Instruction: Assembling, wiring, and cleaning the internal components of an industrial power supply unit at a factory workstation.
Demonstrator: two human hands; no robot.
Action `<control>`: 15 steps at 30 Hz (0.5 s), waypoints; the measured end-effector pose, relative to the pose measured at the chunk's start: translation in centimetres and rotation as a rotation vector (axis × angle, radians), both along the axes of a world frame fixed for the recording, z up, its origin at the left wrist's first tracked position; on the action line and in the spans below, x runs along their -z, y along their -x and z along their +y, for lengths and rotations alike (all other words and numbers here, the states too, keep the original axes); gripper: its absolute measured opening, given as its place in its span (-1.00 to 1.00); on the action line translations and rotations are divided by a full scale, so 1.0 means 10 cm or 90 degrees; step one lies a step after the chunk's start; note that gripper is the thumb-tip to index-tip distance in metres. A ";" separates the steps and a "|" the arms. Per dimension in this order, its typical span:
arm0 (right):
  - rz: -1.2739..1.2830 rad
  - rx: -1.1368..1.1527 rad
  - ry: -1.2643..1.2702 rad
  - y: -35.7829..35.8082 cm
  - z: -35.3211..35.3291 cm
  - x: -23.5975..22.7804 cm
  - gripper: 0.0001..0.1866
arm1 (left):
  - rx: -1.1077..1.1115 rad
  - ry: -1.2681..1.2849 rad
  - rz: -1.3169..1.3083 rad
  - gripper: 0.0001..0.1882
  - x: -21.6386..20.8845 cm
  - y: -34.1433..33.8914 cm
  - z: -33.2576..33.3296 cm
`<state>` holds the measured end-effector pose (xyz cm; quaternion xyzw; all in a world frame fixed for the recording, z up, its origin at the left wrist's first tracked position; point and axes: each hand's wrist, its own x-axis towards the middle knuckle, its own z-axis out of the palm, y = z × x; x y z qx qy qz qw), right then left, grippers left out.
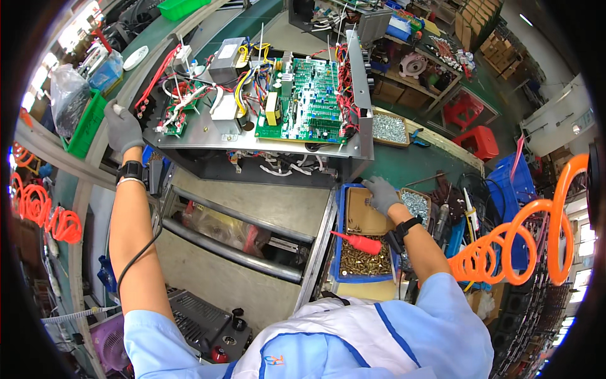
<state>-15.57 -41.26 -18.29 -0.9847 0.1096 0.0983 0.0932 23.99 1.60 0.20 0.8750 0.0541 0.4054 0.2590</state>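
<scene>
My left hand, in a grey glove, is by the left end of an open metal chassis; its fingers are bunched at the top and their grip is unclear. On the chassis sit a green circuit board, a transformer and bundles of coloured wires. My right hand, also gloved, hovers at the upper right of a blue bin, fingers stretched toward the chassis and apparently holding nothing. Inside the bin are a piece of cardboard, many brass-coloured screws and a red bottle with a pointed nozzle.
Metal rollers lie between me and the chassis. Trays of silvery screws and blue-handled pliers are at the right. Orange coiled hoses hang at both sides. A green bin stands left; red stools stand farther off.
</scene>
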 end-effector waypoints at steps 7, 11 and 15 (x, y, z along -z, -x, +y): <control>-0.010 -0.004 -0.032 0.22 0.00 -0.02 -0.52 | -0.018 -0.042 0.004 -0.66 -0.02 -0.10 0.05; 0.009 0.029 -0.051 0.32 -0.13 0.07 -0.53 | -0.025 -0.051 0.089 -0.62 -0.02 -0.17 -0.01; -0.033 0.012 -0.042 0.31 -0.04 0.07 -0.49 | 0.004 -0.075 0.021 -0.55 0.05 -0.45 0.40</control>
